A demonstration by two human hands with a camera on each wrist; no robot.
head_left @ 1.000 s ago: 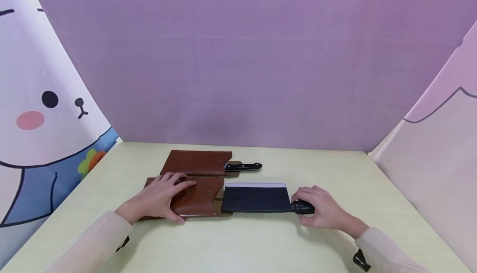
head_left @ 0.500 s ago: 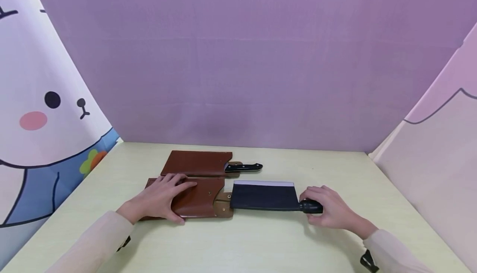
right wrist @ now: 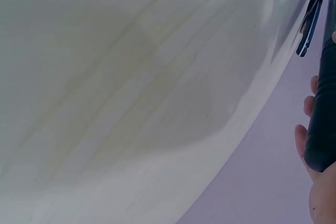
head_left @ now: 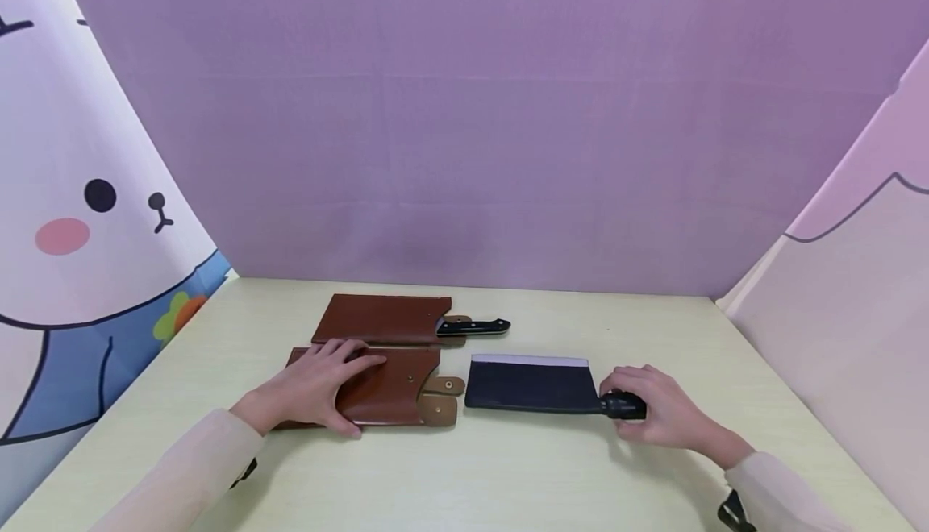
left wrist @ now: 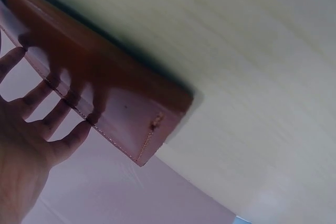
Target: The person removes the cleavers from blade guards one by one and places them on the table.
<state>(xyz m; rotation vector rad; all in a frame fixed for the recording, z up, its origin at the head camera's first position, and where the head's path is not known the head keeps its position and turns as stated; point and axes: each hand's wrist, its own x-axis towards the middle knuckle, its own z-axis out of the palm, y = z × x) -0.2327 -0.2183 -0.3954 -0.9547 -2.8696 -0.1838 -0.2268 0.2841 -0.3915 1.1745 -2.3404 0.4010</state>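
Observation:
In the head view, my left hand [head_left: 315,387] spreads over the nearer brown leather knife sheath [head_left: 392,387], thumb at its near edge. In the left wrist view, straight fingers [left wrist: 71,142] touch the sheath's stitched far edge [left wrist: 113,142]. My right hand [head_left: 656,407] grips the black handle of a cleaver [head_left: 533,385]. The cleaver's blade is black with a pale strip along its far edge, and points left. A small gap separates blade and sheath mouth, where two tan straps [head_left: 439,409] stick out. In the right wrist view, fingers curl round the cleaver's handle [right wrist: 323,124].
Behind the nearer sheath lies a second brown sheath [head_left: 385,318] with a black-handled knife [head_left: 475,326] sticking out to the right. The pale wooden table [head_left: 508,475] ends at a purple cloth backdrop [head_left: 479,153]. Printed cloth [head_left: 80,193] hangs at the left.
My right hand has drawn the cleaver to the right, away from the sheath's mouth, uncovering the straps. The left hand has stayed on the sheath.

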